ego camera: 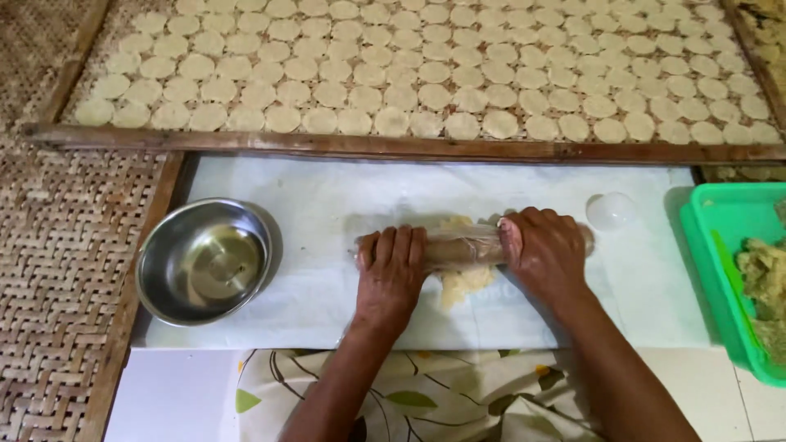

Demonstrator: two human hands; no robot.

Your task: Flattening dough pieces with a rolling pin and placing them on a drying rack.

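Observation:
A plastic-wrapped rolling pin (463,245) lies across a patch of pale yellow dough (463,282) on a white plastic sheet (327,205). My left hand (391,274) presses down on the pin's left end, fingers flat over it. On the pin's right end rests my right hand (547,252), palm down. The dough shows above and below the pin between the hands.
A shiny metal bowl (203,260) sits left on the sheet. A small round clear cutter (610,210) lies at right. A green plastic basket (720,245) with dough is at far right. Behind, a woven tray (246,141) holds several rows of round dough discs (426,74).

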